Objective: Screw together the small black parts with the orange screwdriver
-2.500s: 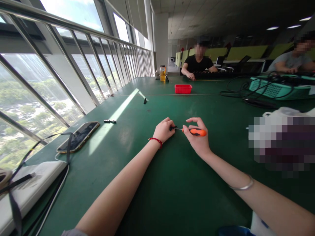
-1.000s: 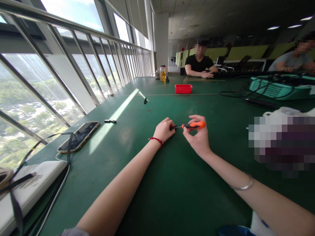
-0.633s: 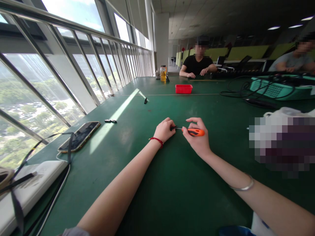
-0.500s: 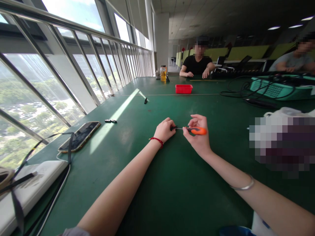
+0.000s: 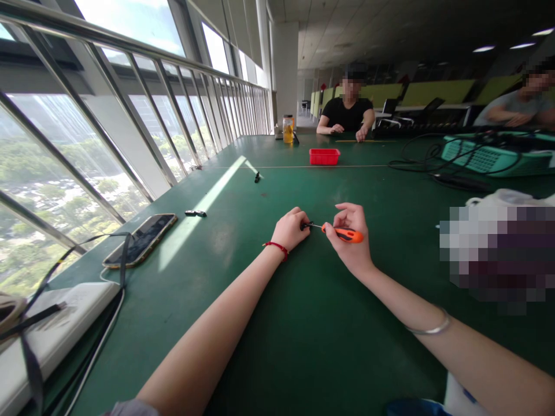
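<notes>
My left hand (image 5: pixel 293 227) rests on the green table, its fingers closed round a small black part (image 5: pixel 307 225). Most of that part is hidden by the fingers, so its kind does not show. An orange and black screwdriver (image 5: pixel 349 234) lies in my right hand (image 5: pixel 353 248), pinched at the front of the handle between thumb and fingers. Its thin shaft points left, and the tip meets the black part. Two other small black pieces lie on the table: one (image 5: pixel 195 214) near the phone, another (image 5: pixel 257 177) farther off.
A phone (image 5: pixel 141 241) and a white power strip (image 5: pixel 65 341) with cables lie at left, beside the railing. Ahead stand a red box (image 5: pixel 324 156) and a jar (image 5: pixel 288 129). A teal basket (image 5: pixel 477 155) with cables and a white bag (image 5: pixel 503 199) are at right. Two people sit beyond.
The screwdriver handle has turned in my right hand and its rear end tilts slightly lower. My left hand stays in place. The person across the table has shifted their hands.
</notes>
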A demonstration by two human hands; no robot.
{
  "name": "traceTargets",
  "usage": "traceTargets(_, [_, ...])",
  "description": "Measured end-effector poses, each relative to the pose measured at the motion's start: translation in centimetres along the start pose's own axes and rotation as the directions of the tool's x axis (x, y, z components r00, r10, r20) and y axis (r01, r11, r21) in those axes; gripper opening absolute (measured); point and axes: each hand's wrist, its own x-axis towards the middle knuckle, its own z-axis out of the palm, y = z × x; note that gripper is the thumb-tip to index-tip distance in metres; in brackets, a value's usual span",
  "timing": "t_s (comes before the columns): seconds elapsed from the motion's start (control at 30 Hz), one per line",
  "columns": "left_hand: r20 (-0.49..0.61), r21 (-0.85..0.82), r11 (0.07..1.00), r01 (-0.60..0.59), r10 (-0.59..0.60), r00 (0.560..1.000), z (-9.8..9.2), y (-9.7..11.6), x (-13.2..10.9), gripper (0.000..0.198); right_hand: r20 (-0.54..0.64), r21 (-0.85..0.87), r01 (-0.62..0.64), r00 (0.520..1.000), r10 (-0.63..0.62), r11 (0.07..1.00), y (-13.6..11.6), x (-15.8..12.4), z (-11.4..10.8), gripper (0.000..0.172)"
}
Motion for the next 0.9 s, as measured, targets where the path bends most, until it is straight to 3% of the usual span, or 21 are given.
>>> traceTargets(0.1, [-0.001, 0.011, 1.0, 0.013, -0.013, 1.0, 0.0, 0.0, 0.0, 0.005, 0.084, -0.08, -0.024, 0.996, 0.031, 0.997, -0.3, -0.3, -0.2, 0.011])
traceTargets(0.43, [-0.028, -0.08, 0.993, 0.09, -0.093, 0.995, 0.7, -1.3, 0.1, 0.012, -0.006, -0.163, 0.077, 0.997, -0.079, 0.984, 0.6, 0.0, -0.4, 0.012])
traceTargets(0.57, [0.032, -0.108, 0.992, 0.07, -0.067, 0.997, 0.6, -1.6, 0.3, 0.017, -0.035, -0.144, 0.013, 0.999, -0.018, 0.989, 0.9, 0.6, -0.5, 0.018])
traceTargets(0.67, [0.082, -0.135, 0.988, 0.077, -0.067, 0.994, 0.3, -1.5, 0.3, 0.016, -0.053, -0.115, -0.075, 0.996, 0.069, 0.991, 0.0, 2.1, -1.1, 0.022])
traceTargets(0.77, [0.111, -0.157, 0.984, 0.085, -0.068, 0.991, 0.1, -1.3, 0.3, 0.018, 0.039, -0.112, -0.07, 0.996, 0.074, 0.991, -1.2, 4.3, -2.0, 0.018])
traceTargets(0.9, [0.086, -0.118, 0.988, 0.103, -0.093, 0.992, 0.1, -1.1, 0.2, 0.023, 0.011, -0.328, 0.053, 0.999, -0.052, 0.943, -2.7, 7.4, -2.7, 0.03])
